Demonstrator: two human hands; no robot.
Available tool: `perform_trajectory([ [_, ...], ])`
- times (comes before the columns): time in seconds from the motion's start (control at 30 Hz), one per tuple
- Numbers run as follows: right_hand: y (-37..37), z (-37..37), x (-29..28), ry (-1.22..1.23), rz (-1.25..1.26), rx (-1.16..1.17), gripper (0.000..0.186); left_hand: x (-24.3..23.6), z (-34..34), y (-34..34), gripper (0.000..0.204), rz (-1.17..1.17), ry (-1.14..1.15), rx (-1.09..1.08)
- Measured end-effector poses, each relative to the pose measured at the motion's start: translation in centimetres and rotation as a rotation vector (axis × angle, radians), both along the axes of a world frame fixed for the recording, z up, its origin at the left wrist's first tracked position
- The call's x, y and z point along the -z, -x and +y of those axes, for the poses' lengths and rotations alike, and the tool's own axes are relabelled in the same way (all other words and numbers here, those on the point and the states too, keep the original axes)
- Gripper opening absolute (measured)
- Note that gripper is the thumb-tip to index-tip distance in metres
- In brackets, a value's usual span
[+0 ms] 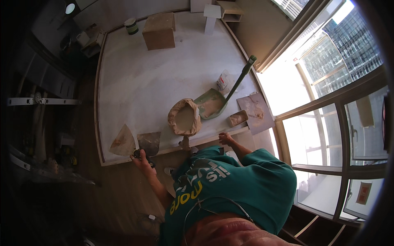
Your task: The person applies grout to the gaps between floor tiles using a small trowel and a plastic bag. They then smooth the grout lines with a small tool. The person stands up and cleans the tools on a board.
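Note:
My left hand (143, 161) is closed on dark handles at the near left edge of a wide white platform (139, 82). A squarish putty knife (149, 143) with a smeared blade rises from it. Beside that, a wider, roughly triangular putty knife (124, 141) seems held in the same grip, though its handle is partly hidden. My right hand (225, 138) hangs near the front edge with fingers curled in, and nothing shows in it. Between the hands stands an open brown paper bag (184, 119) of greyish powder, its rim rolled down.
Right of the bag lies a green long-handled dustpan (210, 103) with powder in it. Near it are a small brown container (238, 118), a smeared board (256, 111) and a crumpled plastic bag (225, 81). Farther back stand a wooden box (159, 32) and a bucket (131, 26). Windows (320, 139) line the right.

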State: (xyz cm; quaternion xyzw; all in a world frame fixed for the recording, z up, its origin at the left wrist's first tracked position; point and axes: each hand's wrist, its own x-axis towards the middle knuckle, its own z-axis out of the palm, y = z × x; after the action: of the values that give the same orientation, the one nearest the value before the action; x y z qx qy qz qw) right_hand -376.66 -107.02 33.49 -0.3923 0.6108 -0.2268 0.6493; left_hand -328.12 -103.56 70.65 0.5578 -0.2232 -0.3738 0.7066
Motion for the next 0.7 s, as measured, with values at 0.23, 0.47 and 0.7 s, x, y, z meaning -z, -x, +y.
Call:
perform_trajectory([
  [0.23,2.0,1.4,-0.6,0.089,0.126,-0.083,0.045,3.1,0.4,-1.4,0.064,0.025,-0.060,0.104],
  [0.47,0.1,2.3,-2.0,-0.279,-0.214,0.285,0.038,0.1,-0.4,-0.2,0.056,0.015,-0.036,0.089],
  [0.7,-2.4,2.8,-1.7,-0.009,0.004,-0.009,0.027,-1.2,-1.2,0.0,0.045,-0.007,0.030,0.042],
])
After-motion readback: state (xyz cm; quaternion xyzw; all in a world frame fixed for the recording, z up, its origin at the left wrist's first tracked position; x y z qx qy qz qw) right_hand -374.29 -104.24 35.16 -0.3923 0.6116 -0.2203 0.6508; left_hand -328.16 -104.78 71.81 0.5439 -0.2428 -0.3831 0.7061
